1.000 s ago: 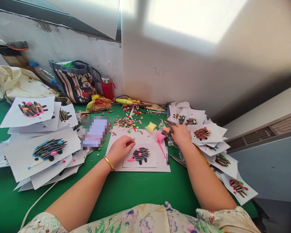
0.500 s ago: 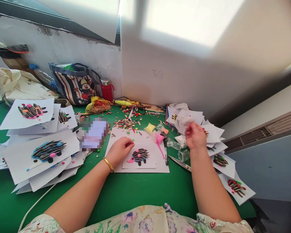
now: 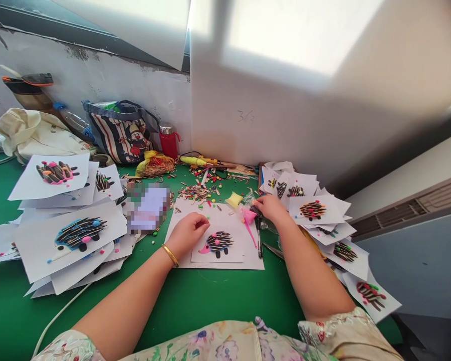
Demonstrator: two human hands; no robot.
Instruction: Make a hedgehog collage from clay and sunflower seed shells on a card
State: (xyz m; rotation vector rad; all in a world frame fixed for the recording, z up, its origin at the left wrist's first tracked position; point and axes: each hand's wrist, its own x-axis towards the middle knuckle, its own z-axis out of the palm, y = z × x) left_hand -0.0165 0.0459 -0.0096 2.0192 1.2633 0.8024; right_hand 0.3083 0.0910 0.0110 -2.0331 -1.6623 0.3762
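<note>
Surface: green (image 3: 218, 296), against a pale wall (image 3: 135, 75); clock centred on the hedgehog card.
Left card pile (image 3: 33, 240): 9 o'clock, loosely stacked, seed-spined figures on top.
Masked device (image 3: 148, 208): 10 o'clock, details blurred.
Left hand (image 3: 190, 231): 9–10 o'clock, over the card's upper left; fingers curled, thumb-to-index gap narrow. Cannot tell whether anything is pinched.
Seeds and beads (image 3: 195, 192): 11 o'clock, scattered.
Hedgehog card (image 3: 218, 242): centre, lying on a white sheet (image 3: 253, 260); pink snout, dark spines and feet, pink dots.
Yellow packet (image 3: 233, 200): 1 o'clock.
Pink bag (image 3: 249, 216): 1–2 o'clock, beside the pen (image 3: 259, 243).
Right hand (image 3: 273, 208): 2 o'clock, fingertips at an orange lump (image 3: 253, 203); grip not readable.
Right card pile (image 3: 319, 210): 2–3 o'clock.
Step (judged): picking among the supplies, card kept near the left hand.
Next move (judged): calls for a small fingertip pinch, clear of the scissors (image 3: 272, 249) beneath the right wrist.
</note>
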